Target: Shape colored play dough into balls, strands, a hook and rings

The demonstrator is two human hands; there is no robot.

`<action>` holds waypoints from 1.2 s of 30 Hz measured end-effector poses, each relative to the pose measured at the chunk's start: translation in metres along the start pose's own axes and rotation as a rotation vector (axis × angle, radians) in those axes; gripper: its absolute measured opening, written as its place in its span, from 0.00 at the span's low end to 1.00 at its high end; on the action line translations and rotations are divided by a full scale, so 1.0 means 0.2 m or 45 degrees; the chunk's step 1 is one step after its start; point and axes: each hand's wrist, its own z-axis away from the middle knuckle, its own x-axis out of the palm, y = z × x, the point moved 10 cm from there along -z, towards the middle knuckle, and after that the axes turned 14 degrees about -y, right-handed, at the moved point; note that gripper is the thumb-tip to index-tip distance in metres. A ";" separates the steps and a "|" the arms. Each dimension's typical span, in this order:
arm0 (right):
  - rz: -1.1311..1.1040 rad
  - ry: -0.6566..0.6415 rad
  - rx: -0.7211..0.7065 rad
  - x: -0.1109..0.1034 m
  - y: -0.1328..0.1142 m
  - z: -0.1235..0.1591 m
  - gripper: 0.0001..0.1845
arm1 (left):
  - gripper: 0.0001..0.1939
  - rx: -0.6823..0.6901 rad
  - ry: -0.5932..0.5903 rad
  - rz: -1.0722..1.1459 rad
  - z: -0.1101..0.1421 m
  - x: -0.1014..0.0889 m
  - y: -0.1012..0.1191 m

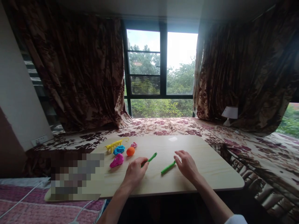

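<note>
My left hand (135,171) rests on the light wooden table (210,169) with its fingers pinched on one end of a green clay roll (150,159) that points up and to the right. A second green clay roll (168,167) lies on the table between my hands. My right hand (187,165) hovers just right of it, fingers curved and apart, fingertips close to the roll's end. Whether they touch it is unclear.
At the table's far left lie a pink clay lump (116,161), an orange ball (130,151), a blue piece (119,150), a yellow shape (113,145) and a small pink bit (134,144). A blurred patch covers the near left corner. A white lamp (230,114) stands by the window.
</note>
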 end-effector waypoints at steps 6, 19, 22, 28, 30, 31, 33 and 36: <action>-0.221 -0.068 -0.433 -0.05 -0.37 0.01 0.19 | 0.13 0.133 -0.065 0.395 0.07 0.00 0.19; -0.889 -0.293 -0.336 0.00 -0.35 -0.03 0.12 | 0.16 -0.062 -0.419 1.370 0.22 0.18 0.17; -1.000 -0.301 -0.287 -0.01 -0.35 -0.04 0.12 | 0.18 -0.110 -0.497 1.498 0.26 0.22 0.20; -1.154 -0.330 -0.246 0.04 -0.35 -0.04 0.12 | 0.17 -0.183 -0.423 1.434 0.28 0.21 0.18; -1.236 -0.340 -0.234 0.06 -0.35 -0.04 0.12 | 0.16 -0.223 -0.350 1.376 0.27 0.19 0.16; -1.270 -0.334 -0.225 0.07 -0.34 -0.04 0.13 | 0.16 -0.234 -0.330 1.364 0.27 0.19 0.16; -1.315 -0.315 -0.204 0.08 -0.33 -0.05 0.14 | 0.16 -0.246 -0.333 1.384 0.27 0.20 0.15; -1.278 -0.262 -0.197 0.07 -0.32 -0.05 0.13 | 0.15 -0.222 -0.339 1.477 0.26 0.22 0.15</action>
